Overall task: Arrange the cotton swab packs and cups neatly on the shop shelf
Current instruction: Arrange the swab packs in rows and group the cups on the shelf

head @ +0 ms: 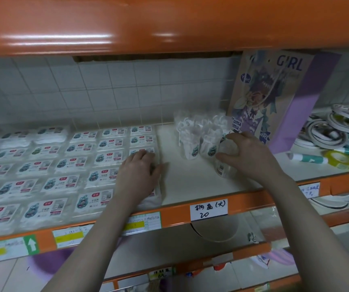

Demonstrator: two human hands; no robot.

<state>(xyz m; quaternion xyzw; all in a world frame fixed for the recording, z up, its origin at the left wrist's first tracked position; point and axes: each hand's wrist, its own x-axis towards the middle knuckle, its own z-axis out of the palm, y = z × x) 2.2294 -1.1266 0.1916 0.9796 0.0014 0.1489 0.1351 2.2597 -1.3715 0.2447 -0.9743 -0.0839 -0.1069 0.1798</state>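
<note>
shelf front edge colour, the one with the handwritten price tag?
Orange shelf edge, carrying a white handwritten tag. Head view, the only one.

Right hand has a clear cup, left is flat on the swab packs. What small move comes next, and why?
Probably set the clear cup down upright beside the standing cups, closing the row. The right hand holds it tilted, nearer the shelf's front edge than the others. The left hand rests on the packs, which already lie in rows.

Flat swab packs (68,165) in rows; clear cups (199,140) clustered right.
</note>
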